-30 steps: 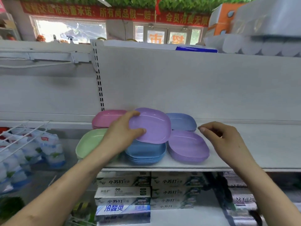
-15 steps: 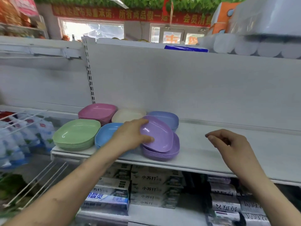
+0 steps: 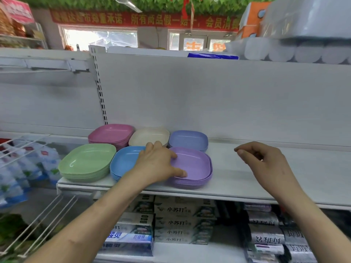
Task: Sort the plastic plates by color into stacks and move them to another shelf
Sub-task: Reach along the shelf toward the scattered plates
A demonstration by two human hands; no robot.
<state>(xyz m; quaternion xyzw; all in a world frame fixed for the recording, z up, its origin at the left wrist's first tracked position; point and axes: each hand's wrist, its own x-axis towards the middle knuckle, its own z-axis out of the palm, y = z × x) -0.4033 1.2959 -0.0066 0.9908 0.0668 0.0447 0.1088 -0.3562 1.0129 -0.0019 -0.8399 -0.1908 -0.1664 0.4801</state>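
On the lower shelf nearest the camera, boxed toothpaste (image 3: 182,221) sits in rows, with dark packets (image 3: 266,234) to its right. Above them runs the white shelf (image 3: 266,188) that carries the plates.

The left hand (image 3: 159,164) reaches across the front row. It lies flat with its fingers spread, the thumb (image 3: 182,173) and forefinger resting on the left side of the top plate of the purple stack (image 3: 195,168). It curls around nothing. The right hand (image 3: 266,164) hovers over the bare part of the shelf, well apart from the plates. Its fingers are loosely curled and it holds nothing.

Just left of the purple stack stands the blue stack (image 3: 123,162), partly hidden by the left wrist. The green stack (image 3: 87,162) sits at the shelf's left end. Behind them, against the back panel (image 3: 209,95), come the pink stack (image 3: 111,133), the cream stack (image 3: 150,137) and the lavender-blue stack (image 3: 188,140). Each stack shows one color.

Off to the left, a wire rack (image 3: 24,147) hangs over bagged goods. On top of the shelving sit paper rolls (image 3: 284,52), and farthest off a red banner (image 3: 144,19) hangs over the windows.
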